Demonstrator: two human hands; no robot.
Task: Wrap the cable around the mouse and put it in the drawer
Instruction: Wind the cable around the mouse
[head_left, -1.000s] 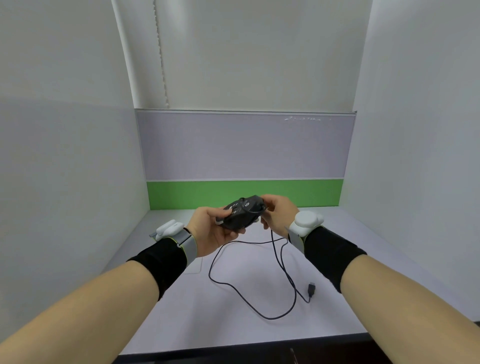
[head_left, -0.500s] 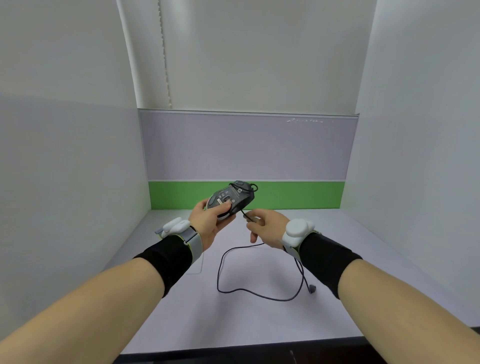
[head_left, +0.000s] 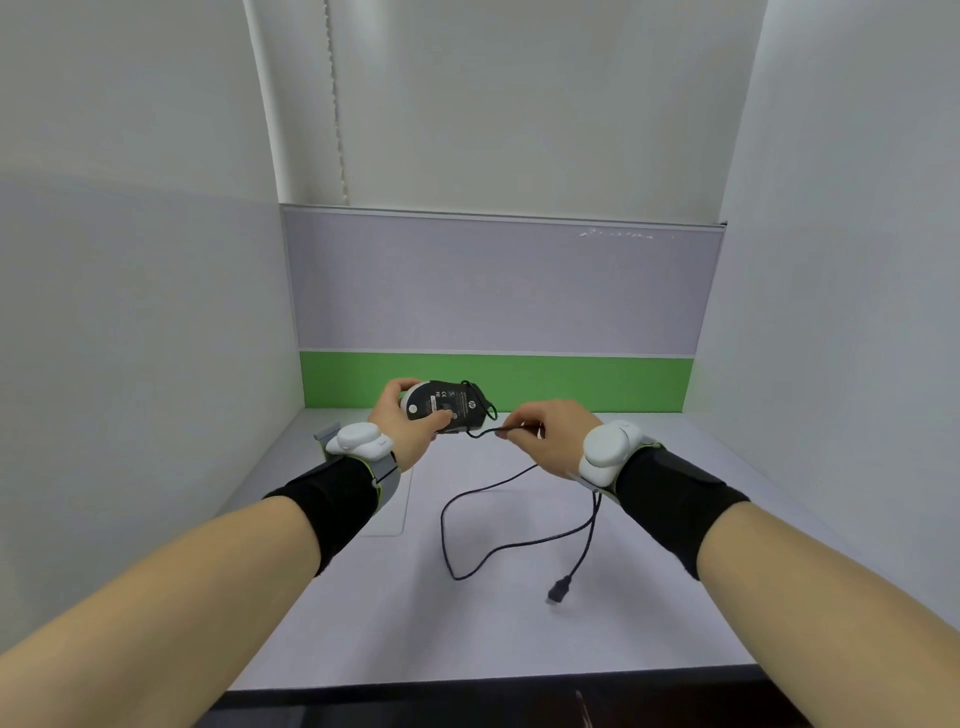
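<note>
My left hand (head_left: 402, 434) holds a black wired mouse (head_left: 445, 404) up above the desk, its underside with labels facing me. One turn of the black cable (head_left: 483, 552) loops around the mouse's right end. My right hand (head_left: 553, 434) pinches the cable just right of the mouse, pulling it fairly taut. The remaining cable hangs from that hand, curls in a loop on the desk and ends in a USB plug (head_left: 560, 591) lying near the middle. No drawer is visible.
The white desk (head_left: 363, 623) is boxed in by grey side walls and a back partition with a green strip (head_left: 597, 382). A faint rectangular outline (head_left: 395, 519) marks the desk surface under my left wrist. The dark front edge (head_left: 493, 701) runs along the bottom.
The mouse has been turned over, underside toward me, and raised. My right hand moved off the mouse and out to the right along the cable, drawing the loose loop and plug closer in.
</note>
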